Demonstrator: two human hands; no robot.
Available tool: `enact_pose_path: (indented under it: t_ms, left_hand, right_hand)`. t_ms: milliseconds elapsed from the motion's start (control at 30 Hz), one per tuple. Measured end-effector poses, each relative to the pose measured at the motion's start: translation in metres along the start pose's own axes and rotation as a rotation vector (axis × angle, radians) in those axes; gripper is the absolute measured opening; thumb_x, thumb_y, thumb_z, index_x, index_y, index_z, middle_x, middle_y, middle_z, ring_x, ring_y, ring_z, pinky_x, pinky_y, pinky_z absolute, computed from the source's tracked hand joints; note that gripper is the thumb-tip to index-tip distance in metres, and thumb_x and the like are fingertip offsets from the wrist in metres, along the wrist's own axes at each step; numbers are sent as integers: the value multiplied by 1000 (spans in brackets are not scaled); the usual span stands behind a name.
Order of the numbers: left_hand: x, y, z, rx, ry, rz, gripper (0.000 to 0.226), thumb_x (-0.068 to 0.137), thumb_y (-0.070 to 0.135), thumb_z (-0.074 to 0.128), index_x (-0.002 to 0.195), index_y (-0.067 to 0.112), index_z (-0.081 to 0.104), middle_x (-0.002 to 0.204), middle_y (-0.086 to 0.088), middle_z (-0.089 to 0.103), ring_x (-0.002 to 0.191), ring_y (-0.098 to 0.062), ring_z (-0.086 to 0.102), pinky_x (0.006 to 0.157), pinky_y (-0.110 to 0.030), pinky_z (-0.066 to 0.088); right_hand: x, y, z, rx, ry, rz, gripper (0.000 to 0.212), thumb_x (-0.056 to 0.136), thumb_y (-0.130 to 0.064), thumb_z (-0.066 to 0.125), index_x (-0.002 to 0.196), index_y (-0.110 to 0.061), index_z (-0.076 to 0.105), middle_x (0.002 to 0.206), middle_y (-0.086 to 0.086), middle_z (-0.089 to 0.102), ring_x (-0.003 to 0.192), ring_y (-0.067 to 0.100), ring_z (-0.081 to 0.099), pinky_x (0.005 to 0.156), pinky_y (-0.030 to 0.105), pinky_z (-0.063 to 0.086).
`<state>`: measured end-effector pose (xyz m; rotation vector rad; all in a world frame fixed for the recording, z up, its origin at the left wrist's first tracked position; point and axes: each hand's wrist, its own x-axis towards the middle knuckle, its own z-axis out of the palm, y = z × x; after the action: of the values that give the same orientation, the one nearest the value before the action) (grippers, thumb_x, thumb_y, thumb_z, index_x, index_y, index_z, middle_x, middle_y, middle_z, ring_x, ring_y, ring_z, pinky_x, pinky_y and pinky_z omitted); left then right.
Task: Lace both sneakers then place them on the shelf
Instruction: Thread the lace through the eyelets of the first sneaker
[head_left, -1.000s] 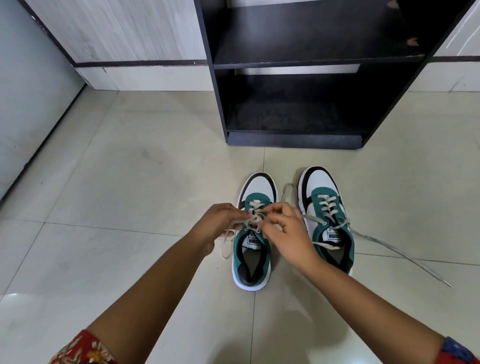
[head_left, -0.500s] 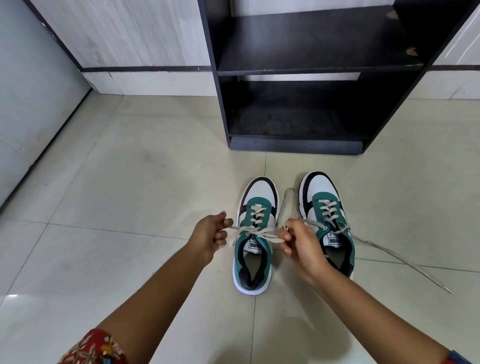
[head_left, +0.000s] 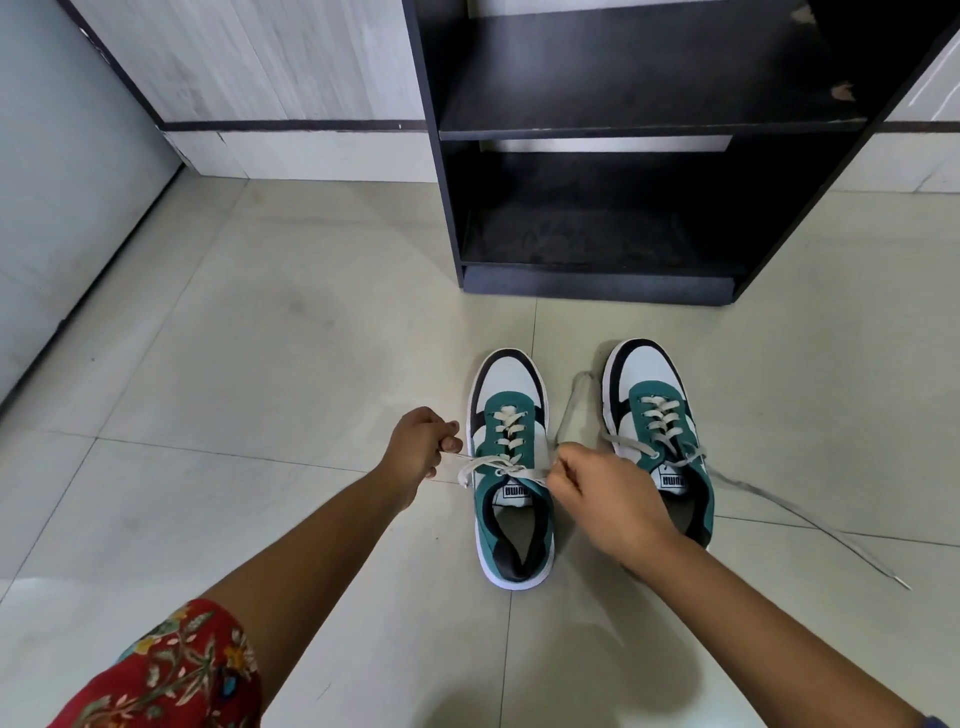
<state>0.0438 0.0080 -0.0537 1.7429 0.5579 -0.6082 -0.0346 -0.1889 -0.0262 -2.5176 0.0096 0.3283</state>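
Observation:
Two green, white and black sneakers stand side by side on the tiled floor, toes toward the shelf. The left sneaker (head_left: 511, 467) has its cream lace (head_left: 478, 465) drawn taut across the top eyelets. My left hand (head_left: 421, 447) pinches one end of that lace to the sneaker's left. My right hand (head_left: 597, 493) grips the other end on the sneaker's right. The right sneaker (head_left: 657, 421) is partly hidden by my right hand; its loose lace (head_left: 810, 525) trails across the floor to the right. The black shelf (head_left: 613, 130) stands beyond the sneakers.
A pale wall panel (head_left: 62, 182) runs along the left. A white skirting with a dark strip (head_left: 291, 140) closes the back. Bare floor tiles (head_left: 260, 338) spread to the left of the sneakers.
My hands have moved apart from the middle of the left sneaker, pulling its lace ends outward and taut.

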Motion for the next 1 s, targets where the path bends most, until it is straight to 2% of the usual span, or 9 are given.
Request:
enact_pose_path:
  t_ms: [167,233,333,400,433,533,667,800,1000]
  left_hand:
    - [0,-5,2,-21,22,-16,25,87,3,47,66,13,36,60,-5,50,47,-14,25,45,-22,20]
    - [-1,-6,2,-33,32,-25,25,87,4,46,67,13,36,61,-5,49,46,-14,25,45,-22,20]
    - [-11,-9,3,-108,40,-55,13,90,9,50,78,9,44,64,-5,53,47,-13,31,47,-24,28]
    - [-26,-13,8,-139,-2,-66,7,90,14,51,93,7,51,77,-4,60,60,-15,48,59,-29,41]
    - [-33,-17,12,-140,-26,-67,14,90,19,52,100,9,52,88,-2,61,73,-15,54,69,-33,46]
    - [-50,-25,21,-158,-39,-58,33,88,36,58,111,18,43,102,6,56,95,-11,55,89,-45,49]
    - [-56,-25,27,-153,-30,10,37,88,35,58,117,22,41,114,4,56,99,-10,56,68,-33,52]
    - [-52,-12,16,-105,12,37,29,92,34,51,115,17,49,111,1,59,91,-7,57,61,-28,47]
    - [-45,-5,-1,-60,54,30,21,93,28,50,105,12,54,101,-3,62,85,-9,58,61,-27,45]
  right_hand:
    - [-3,0,3,-55,-16,7,30,90,-28,41,63,-20,34,65,2,57,64,27,52,56,34,35]
    - [-2,3,9,-13,-26,24,32,90,-28,42,60,-21,32,59,0,51,58,24,47,53,34,31]
    - [-4,16,17,519,-89,177,35,89,-21,49,57,-19,34,55,-4,43,52,12,38,56,32,30]
    - [-10,23,24,867,-75,243,25,88,-14,56,66,-10,45,69,4,57,60,9,51,68,32,41]
    - [-15,24,28,905,-49,260,19,85,-12,61,74,-9,47,83,6,62,71,10,58,76,32,45]
    - [-21,17,42,769,53,283,42,74,-12,75,101,-23,44,106,-4,55,96,7,58,89,26,47]
    - [-8,-2,48,774,-123,354,72,70,-9,71,129,-28,34,114,-5,52,104,16,56,96,38,47]
    - [9,-14,54,735,-151,355,81,66,-21,64,139,-30,29,132,2,52,116,22,54,99,45,47]
    - [23,-25,69,728,-178,320,95,54,-42,62,138,-36,18,135,1,48,115,21,55,91,49,52]
